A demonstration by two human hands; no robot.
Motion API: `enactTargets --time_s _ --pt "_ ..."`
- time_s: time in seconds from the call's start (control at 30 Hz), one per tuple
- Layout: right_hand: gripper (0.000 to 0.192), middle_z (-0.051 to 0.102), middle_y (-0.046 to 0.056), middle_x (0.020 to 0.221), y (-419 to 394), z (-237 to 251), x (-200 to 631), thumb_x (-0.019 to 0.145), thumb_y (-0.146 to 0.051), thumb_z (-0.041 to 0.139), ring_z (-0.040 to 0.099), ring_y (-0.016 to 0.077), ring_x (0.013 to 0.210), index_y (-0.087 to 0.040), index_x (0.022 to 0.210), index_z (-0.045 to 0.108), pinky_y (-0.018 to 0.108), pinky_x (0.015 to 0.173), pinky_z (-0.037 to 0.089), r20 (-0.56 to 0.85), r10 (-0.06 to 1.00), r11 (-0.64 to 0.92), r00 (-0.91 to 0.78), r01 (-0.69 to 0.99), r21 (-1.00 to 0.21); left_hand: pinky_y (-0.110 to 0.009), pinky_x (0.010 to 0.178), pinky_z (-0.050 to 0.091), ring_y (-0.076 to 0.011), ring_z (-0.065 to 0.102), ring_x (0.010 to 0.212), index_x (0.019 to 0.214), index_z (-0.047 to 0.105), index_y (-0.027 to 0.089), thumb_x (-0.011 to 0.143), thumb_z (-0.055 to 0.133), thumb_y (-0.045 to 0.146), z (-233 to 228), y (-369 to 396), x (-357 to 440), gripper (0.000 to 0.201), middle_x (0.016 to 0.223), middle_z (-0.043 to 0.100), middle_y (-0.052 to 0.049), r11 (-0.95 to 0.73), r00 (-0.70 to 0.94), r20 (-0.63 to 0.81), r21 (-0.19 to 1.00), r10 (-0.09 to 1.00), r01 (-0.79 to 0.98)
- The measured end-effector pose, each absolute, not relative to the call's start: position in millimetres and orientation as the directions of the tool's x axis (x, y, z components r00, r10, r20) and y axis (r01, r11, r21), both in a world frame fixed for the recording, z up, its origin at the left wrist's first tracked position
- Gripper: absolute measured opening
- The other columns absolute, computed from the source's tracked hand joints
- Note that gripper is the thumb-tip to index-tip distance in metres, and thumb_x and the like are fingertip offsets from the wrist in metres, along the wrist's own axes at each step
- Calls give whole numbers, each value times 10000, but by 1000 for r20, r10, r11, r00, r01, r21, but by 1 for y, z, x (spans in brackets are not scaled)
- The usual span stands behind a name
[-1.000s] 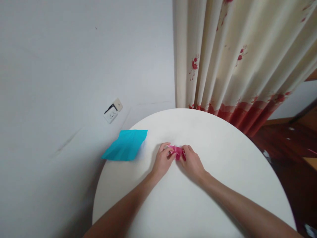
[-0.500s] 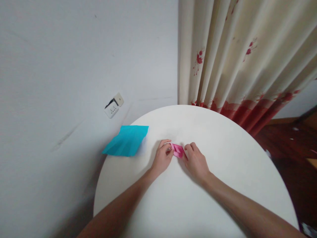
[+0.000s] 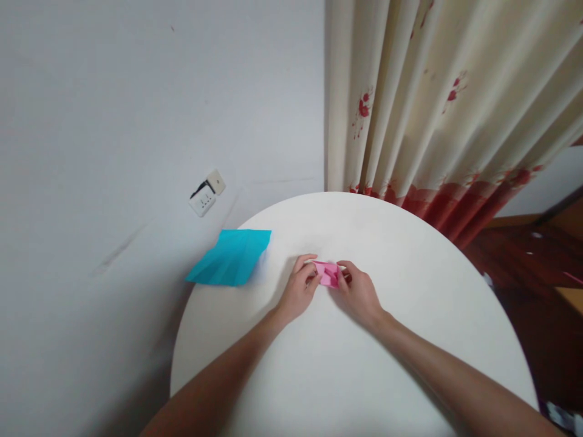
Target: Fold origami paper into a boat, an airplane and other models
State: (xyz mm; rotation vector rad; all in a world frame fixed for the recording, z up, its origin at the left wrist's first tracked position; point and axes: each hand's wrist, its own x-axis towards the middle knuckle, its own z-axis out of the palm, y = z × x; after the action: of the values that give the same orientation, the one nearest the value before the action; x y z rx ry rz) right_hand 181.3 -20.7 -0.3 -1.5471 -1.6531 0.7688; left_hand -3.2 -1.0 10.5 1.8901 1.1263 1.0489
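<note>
A small piece of folded pink paper is held between my two hands, just over the middle of the white round table. My left hand pinches its left end between thumb and fingers. At the right end, the thumb and fingers of my right hand are closed on the paper's edge. Folds and a raised flap show in the pink paper's middle; both its ends are partly hidden by my fingers.
A creased sheet of blue paper lies at the table's left edge, partly overhanging it. Behind stand a white wall with a socket and a cream and red curtain. Dark floor shows at the right.
My right hand has shifted its hold, its thumb now pressing the front of the pink paper's right end. The left hand keeps its grip. The view has moved slightly.
</note>
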Motion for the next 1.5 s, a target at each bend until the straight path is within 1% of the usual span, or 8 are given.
enactTargets --time_s 0.1,0.27,0.43,0.6,0.77,1.1,1.33,1.5 --pt "330 738 43 810 -17 -3 185 915 -245 470 673 191 688 -188 1212 602 290 651 483 119 992 82 46 485 -871 -359 985 548 -230 553 1223 982 692 202 968 571 298 13 -4 -1 156 1342 492 -127 -409 321 321 873 891 264" --pt "351 653 -7 657 -12 -11 187 851 -243 496 611 178 574 -165 1179 593 271 557 452 103 990 64 99 338 -939 -343 945 547 -234 596 1164 1134 651 195 942 619 370 5 1 -1 261 1232 595 -114 -321 136 312 946 940 50" --pt "279 648 15 774 -13 -5 183 878 -363 552 588 168 610 -185 1083 618 284 573 470 159 976 115 149 270 -956 -323 807 589 -168 655 891 983 602 180 915 636 423 -2 9 0 255 974 650 -35 -168 24 172 979 985 -118" --pt "204 650 58 915 -16 10 185 925 -374 567 597 177 763 -195 925 666 267 584 462 341 923 280 180 296 -913 -297 785 573 -165 636 864 959 606 189 906 645 427 -4 11 -2 247 921 635 -25 -225 -27 225 974 974 -2" --pt "198 673 71 947 -17 12 192 968 -317 572 621 172 810 -215 959 742 266 616 475 479 867 498 -138 275 -822 -309 809 545 -193 643 894 1010 622 188 937 608 444 -8 11 -5 267 939 660 -51 -275 15 275 959 961 67" --pt "202 692 58 946 -17 13 202 984 -244 554 641 186 893 -247 996 756 307 809 520 427 791 609 -439 496 -619 -327 859 532 -218 653 989 1049 642 194 947 586 424 -7 10 -6 258 1065 685 -83 -281 69 276 955 959 91" --pt "215 690 45 955 -19 18 198 951 -147 549 636 167 880 -236 888 734 263 789 485 365 796 605 -483 606 -517 -318 859 520 -204 648 959 1024 633 195 960 564 385 -3 6 -2 212 1029 687 -72 -301 143 284 946 948 118" --pt "215 658 69 955 -18 14 199 1008 -211 438 617 187 885 -230 928 636 302 783 493 500 790 612 -354 468 -637 -282 789 508 -174 621 845 905 601 205 931 605 391 -4 9 -3 188 880 643 -24 -284 50 281 956 958 76"
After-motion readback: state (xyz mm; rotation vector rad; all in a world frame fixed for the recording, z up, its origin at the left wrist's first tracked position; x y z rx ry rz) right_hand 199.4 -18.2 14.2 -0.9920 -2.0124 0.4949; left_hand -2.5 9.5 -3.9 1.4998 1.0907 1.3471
